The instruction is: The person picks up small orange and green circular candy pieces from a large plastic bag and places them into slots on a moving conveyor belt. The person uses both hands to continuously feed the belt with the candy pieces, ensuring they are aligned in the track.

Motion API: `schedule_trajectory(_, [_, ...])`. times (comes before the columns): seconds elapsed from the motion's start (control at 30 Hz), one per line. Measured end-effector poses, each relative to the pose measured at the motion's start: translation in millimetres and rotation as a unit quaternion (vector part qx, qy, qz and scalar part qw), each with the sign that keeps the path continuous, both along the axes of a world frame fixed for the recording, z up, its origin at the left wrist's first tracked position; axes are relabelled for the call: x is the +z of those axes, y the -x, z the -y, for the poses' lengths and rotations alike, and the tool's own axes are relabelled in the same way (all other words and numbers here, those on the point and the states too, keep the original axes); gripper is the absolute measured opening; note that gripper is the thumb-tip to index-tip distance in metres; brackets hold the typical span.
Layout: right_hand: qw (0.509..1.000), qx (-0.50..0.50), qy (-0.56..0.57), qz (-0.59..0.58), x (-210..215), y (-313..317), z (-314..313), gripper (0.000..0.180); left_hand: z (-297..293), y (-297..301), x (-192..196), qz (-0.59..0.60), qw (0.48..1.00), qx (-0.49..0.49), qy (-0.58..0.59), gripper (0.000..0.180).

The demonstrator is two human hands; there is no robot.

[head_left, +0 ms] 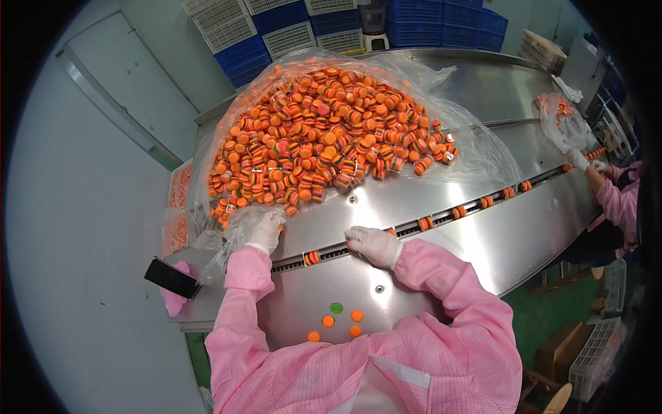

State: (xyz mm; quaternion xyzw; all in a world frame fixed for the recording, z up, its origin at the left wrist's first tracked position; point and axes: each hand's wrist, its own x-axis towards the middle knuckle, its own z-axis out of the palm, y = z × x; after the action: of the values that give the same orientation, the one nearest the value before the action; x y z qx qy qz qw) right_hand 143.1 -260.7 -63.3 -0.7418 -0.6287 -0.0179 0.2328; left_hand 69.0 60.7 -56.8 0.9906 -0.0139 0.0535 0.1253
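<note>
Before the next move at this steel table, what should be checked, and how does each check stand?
1. Left hand at the near edge of the burger-shaped pile: ok.
2. Right hand on the slotted track: ok.
3. Whether either hand grips a piece: cannot tell.
4. Pieces spaced along the track, not bunched: ok.
5. Loose discs near the table edge, outside the pile: not ok.
</note>
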Motion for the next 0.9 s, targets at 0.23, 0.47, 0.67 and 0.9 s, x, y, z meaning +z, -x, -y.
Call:
schedule_trajectory(0.23, [0.982, -0.185, 0.000, 0.020, 25.7, -6.4, 27.0, 0.019, 39.0, 24.0, 37.6, -0.359, 0.905, 0.069, 0.217, 0.020])
schedule_trajectory(0.47, [0.934, -0.345, 0.014, 0.086, 32.4, -65.1, -59.7, 0.019, 45.8, 15.8, 24.8, -0.162, 0.984, 0.032, 0.068, 0.027])
schedule_trajectory(0.67, [0.919, -0.383, 0.052, 0.078, 7.7, -79.7, -86.7, 0.018, 45.4, -35.7, -2.2, 0.114, 0.986, 0.108, 0.063, 0.040])
schedule_trajectory(0.9, [0.792, -0.152, -0.159, -0.569, 18.8, -12.9, -55.0, 0.021, 57.7, -56.4, -7.4, -0.021, 0.977, 0.211, 0.018, 0.040])
